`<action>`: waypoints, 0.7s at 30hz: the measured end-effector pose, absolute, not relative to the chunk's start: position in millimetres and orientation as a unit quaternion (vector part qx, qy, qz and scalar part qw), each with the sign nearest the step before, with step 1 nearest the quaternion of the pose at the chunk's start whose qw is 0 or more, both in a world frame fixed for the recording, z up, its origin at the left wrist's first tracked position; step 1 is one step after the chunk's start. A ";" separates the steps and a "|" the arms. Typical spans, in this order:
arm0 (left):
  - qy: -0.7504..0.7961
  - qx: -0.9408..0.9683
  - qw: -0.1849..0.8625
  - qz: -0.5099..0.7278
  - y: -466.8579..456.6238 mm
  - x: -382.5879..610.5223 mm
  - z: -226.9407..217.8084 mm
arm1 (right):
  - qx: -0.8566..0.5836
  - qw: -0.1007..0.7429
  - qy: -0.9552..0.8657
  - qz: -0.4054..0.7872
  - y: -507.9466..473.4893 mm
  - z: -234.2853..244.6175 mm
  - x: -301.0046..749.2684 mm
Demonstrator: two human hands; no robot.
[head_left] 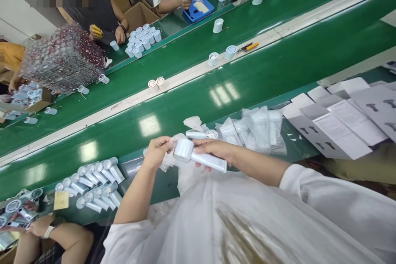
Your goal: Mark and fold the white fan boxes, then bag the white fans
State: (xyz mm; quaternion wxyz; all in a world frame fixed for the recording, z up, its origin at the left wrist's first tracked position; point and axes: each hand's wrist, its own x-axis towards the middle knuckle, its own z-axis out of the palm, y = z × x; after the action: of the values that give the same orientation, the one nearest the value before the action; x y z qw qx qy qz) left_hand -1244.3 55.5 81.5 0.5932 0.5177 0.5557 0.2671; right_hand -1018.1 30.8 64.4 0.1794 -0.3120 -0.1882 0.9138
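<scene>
My right hand is wrapped round the handle of a small white handheld fan, holding it over my lap. My left hand pinches a thin clear plastic bag at the fan's round head. A second fan lies on the table edge just beyond my hands. A heap of clear plastic bags lies to the right of it.
Two rows of finished fans lie at the left, by a co-worker's hand. Flat white cartons are stacked at the right. A green conveyor belt runs across. Two people work on the far side with white cylinders and a blue tray.
</scene>
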 end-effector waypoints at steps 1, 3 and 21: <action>0.562 0.543 0.556 0.283 49.6 -1240.7 83.9 | -0.334 0.188 -0.191 0.904 27.8 65.6 -1013.2; 0.563 0.634 0.440 0.296 35.8 -1231.2 89.0 | -0.366 0.205 -0.196 0.886 20.3 69.0 -1004.0; 0.384 0.871 0.059 0.301 -43.1 -1173.8 67.9 | -0.481 0.241 -0.061 0.841 -38.0 87.4 -976.5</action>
State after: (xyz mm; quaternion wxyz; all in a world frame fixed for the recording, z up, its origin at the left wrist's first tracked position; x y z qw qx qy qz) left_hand -1173.8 -43.1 67.9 0.0590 0.8711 0.3837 0.3009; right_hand -976.5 -38.0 87.4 0.2410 -0.4806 -0.0609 0.8410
